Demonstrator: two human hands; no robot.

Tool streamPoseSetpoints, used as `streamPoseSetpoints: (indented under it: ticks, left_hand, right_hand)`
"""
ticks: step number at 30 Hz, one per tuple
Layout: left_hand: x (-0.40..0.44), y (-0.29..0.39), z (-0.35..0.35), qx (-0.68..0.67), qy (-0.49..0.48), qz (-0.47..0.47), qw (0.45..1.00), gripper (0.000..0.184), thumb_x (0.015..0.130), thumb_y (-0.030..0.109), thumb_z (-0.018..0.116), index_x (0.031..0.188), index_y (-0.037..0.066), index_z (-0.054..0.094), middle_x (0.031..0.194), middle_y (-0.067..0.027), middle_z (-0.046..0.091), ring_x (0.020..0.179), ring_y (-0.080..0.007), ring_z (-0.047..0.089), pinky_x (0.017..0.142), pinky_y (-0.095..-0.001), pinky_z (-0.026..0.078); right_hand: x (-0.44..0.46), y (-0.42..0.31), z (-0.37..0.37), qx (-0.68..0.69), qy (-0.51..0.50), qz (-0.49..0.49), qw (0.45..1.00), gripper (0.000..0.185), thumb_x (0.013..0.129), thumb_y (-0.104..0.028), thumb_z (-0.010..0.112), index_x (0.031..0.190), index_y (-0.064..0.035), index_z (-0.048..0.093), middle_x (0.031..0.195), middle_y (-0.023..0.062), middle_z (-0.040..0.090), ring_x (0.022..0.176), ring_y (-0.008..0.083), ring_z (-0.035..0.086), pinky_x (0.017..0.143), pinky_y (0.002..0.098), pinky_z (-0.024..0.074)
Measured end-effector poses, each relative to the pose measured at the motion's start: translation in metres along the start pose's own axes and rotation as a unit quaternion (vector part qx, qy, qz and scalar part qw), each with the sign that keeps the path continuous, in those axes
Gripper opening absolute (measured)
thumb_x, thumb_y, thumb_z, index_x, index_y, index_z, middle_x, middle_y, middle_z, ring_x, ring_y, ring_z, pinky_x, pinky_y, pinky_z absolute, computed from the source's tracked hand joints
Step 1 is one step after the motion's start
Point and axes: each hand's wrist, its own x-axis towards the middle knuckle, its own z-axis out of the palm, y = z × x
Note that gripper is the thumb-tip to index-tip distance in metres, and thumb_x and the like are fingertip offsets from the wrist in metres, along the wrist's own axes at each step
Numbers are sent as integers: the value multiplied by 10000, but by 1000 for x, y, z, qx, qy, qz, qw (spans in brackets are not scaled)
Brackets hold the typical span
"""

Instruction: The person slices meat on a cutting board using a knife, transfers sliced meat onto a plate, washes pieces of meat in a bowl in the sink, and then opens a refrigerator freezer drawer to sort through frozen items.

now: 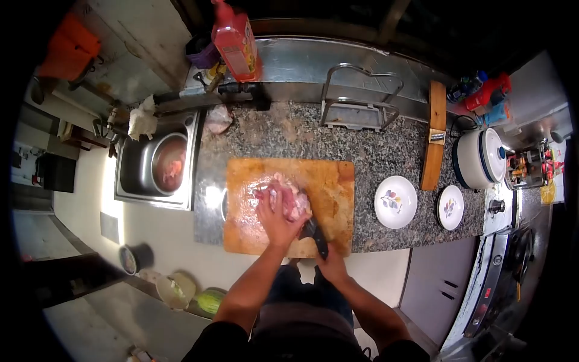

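A piece of raw meat (pixel 295 204), pink with pale skin or fat, lies on the wooden cutting board (pixel 329 187). My left hand (pixel 276 218) presses down on the meat with its fingers spread over it. Below and to the right, my right hand (pixel 331 264) is wrapped round the black handle of a knife (pixel 318 237). The blade points up and left toward the meat's right edge and is mostly hidden, so I cannot tell whether it is cutting in.
Left of the board is a steel sink (pixel 134 175) with a bowl (pixel 158 181) of reddish water and meat. To the right stand two plates (pixel 395 214), a knife-sharpener-like wooden board (pixel 433 160) and a white pot (pixel 479 158). A metal rack (pixel 360 114) stands behind.
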Motion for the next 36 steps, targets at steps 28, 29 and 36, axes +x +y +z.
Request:
streamPoseSetpoints:
  ticks: [28,29,36]
  left_hand:
    - [-2,250,64,-264,61,59,961,537,728,135,740,1228,55,562,1344,-176,396,1238,-355,407,1015,-442,366]
    - [-3,257,77,-256,36,73,963,535,730,139,737,1229,54,563,1335,-173,407,1247,-358,400,1021,-440,359]
    - [-11,256,169,-180,-111,63,975,517,802,226,699,1252,29,537,1323,-230,422,1263,-408,361,1046,-478,307]
  right_hand:
    - [-62,28,-186,95,162,19,982,276,826,-153,655,1043,-28,541,703,157,629,639,285,660,589,369,498]
    - [-59,37,-194,77,180,34,980,273,825,-157,655,1039,-31,543,699,164,626,642,303,658,589,376,496]
    - [-47,85,-236,38,202,113,972,254,838,-163,602,1039,-24,534,788,254,638,787,460,616,664,496,484]
